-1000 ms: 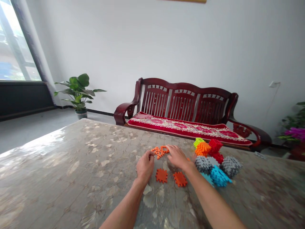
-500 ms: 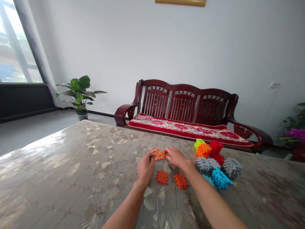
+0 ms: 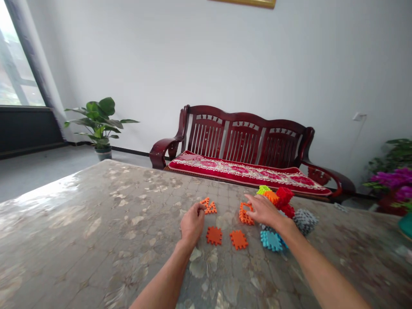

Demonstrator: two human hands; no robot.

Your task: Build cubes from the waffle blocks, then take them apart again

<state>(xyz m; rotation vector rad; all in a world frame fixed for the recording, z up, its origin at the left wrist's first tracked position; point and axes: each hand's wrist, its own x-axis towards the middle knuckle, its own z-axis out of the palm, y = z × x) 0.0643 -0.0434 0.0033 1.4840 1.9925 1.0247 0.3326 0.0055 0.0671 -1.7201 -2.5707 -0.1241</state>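
Left hand (image 3: 192, 224) was at orange triangles (image 3: 210, 211), right hand (image 3: 264, 210) at orange frames (image 3: 246, 218); grips unclear. Latter ran lengthwise toward far edge of desk (image 3: 128, 244).

Orange squares (image 3: 214, 235), blue tile (image 3: 271, 240), greyish tablecloth (image 3: 144, 253) — pale-flowered, red seat cover (image 3: 222, 166) — pink-flowered

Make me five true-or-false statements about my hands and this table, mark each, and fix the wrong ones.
1. The left hand is at the orange triangles. True.
2. The right hand is at the purple flowers. False: it is at the orange frame.
3. Two solid orange squares lie side by side on the table. True.
4. The front blue piece lies left of both squares in the picture. False: it lies to their right.
5. The bench stands beyond the table. True.
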